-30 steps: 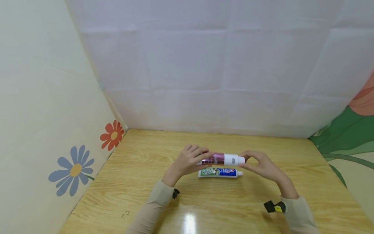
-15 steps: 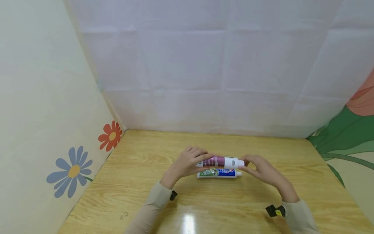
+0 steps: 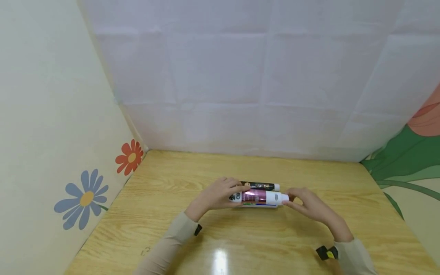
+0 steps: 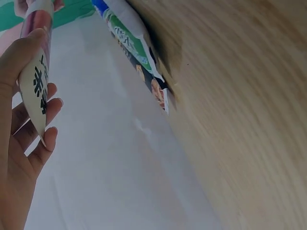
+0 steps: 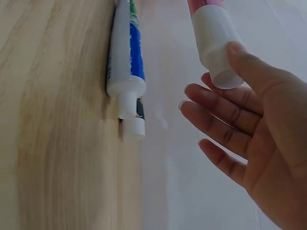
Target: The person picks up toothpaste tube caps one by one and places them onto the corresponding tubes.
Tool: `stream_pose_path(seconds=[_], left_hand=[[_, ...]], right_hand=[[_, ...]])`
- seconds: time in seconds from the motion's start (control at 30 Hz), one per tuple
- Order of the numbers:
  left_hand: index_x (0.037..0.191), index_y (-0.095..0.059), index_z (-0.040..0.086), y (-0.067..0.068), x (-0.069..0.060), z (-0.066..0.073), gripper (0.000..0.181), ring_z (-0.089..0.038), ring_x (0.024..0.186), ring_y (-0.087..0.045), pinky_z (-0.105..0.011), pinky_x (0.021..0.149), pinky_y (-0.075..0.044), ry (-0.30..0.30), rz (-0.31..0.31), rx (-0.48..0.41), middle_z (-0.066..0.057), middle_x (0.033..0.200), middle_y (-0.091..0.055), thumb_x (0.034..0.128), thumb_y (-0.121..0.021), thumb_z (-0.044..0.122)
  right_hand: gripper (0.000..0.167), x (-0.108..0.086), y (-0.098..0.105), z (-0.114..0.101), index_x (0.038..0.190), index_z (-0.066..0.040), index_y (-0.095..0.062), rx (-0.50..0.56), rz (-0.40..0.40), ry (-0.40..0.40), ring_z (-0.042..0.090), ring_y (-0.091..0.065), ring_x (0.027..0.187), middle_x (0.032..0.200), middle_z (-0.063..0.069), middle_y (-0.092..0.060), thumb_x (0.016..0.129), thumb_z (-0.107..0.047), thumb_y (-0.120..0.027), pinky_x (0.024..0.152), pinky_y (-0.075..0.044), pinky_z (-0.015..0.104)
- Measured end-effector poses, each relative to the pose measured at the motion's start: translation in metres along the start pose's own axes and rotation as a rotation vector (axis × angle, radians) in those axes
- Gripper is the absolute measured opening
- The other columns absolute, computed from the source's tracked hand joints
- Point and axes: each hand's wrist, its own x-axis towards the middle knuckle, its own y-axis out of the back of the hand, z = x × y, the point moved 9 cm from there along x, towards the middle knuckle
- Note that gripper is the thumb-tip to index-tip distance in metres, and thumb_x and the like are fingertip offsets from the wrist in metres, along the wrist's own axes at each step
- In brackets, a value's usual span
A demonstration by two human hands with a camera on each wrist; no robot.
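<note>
Above the table, a pink and white toothpaste tube point(image 3: 254, 196) is held level between both hands. My left hand point(image 3: 217, 193) grips its flat end; the left wrist view shows the thumb on one face and the fingers behind. At the other end, my right hand point(image 3: 307, 206) pinches the white cap point(image 5: 227, 79) with thumb and forefinger, the other fingers loosely spread. A green and blue toothpaste tube point(image 4: 125, 36) lies on the table, mostly hidden under the held tube in the head view. Beside it on the far side lies a black toothpaste tube point(image 3: 262, 186) with a white cap.
The wooden table point(image 3: 165, 172) meets a white sheet point(image 3: 213, 76) hung behind it. Flower-patterned side walls point(image 3: 44, 114) stand left and right. Small black cameras are strapped at both wrists.
Both hands have brought the pink and white tube nearer to me, so it now covers most of the green and blue tube. The black tube behind has come into sight.
</note>
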Motion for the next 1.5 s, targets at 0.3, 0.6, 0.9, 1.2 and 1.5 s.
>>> stream_pose_path(seconds=[0.3,0.6,0.9,1.2,1.5], left_hand=[[0.134,-0.049,0.022,-0.010,-0.004,0.003,0.059,-0.011,0.102,-0.055,-0.027,0.090,-0.046,0.015,-0.106,-0.028,0.003,0.114,-0.061,0.0831,-0.062,0.049],[0.136,-0.047,0.021,-0.022,-0.014,0.013,0.061,-0.013,0.106,-0.057,-0.027,0.094,-0.045,0.031,-0.213,-0.059,0.000,0.119,-0.060,0.0840,-0.062,0.048],[0.137,-0.045,0.019,-0.030,-0.020,0.015,0.065,-0.009,0.097,-0.056,-0.022,0.085,-0.048,0.050,-0.271,-0.118,0.002,0.113,-0.059,0.0823,-0.063,0.049],[0.137,-0.044,0.022,-0.039,-0.023,0.016,0.064,-0.005,0.088,-0.053,-0.017,0.075,-0.047,0.043,-0.352,-0.093,0.004,0.105,-0.057,0.0829,-0.060,0.053],[0.141,-0.038,0.025,-0.049,-0.027,0.022,0.067,-0.010,0.098,-0.056,-0.023,0.083,-0.049,0.050,-0.447,-0.068,0.003,0.115,-0.057,0.0852,-0.052,0.058]], right_hand=[[0.017,-0.004,-0.009,0.005,0.102,-0.015,-0.066,0.024,-0.024,0.007,0.001,-0.058,0.074,0.087,-0.012,-0.065,0.090,-0.025,-0.061,0.067,-0.052,0.027],[0.016,-0.015,-0.024,0.009,0.097,-0.018,-0.066,0.004,-0.092,-0.020,-0.003,-0.054,0.073,0.082,-0.015,-0.062,0.090,-0.030,-0.059,0.067,-0.051,0.028],[0.024,-0.018,-0.032,0.011,0.099,-0.015,-0.066,0.007,-0.133,-0.060,-0.003,-0.054,0.072,0.081,-0.015,-0.062,0.091,-0.036,-0.056,0.066,-0.051,0.025],[0.026,-0.018,-0.039,0.010,0.102,-0.014,-0.067,0.026,-0.176,-0.050,-0.002,-0.054,0.072,0.085,-0.012,-0.063,0.090,-0.035,-0.058,0.064,-0.049,0.022],[0.023,-0.024,-0.045,0.013,0.099,-0.017,-0.067,0.032,-0.217,-0.059,-0.002,-0.053,0.073,0.086,-0.012,-0.062,0.090,-0.036,-0.058,0.064,-0.048,0.020]])
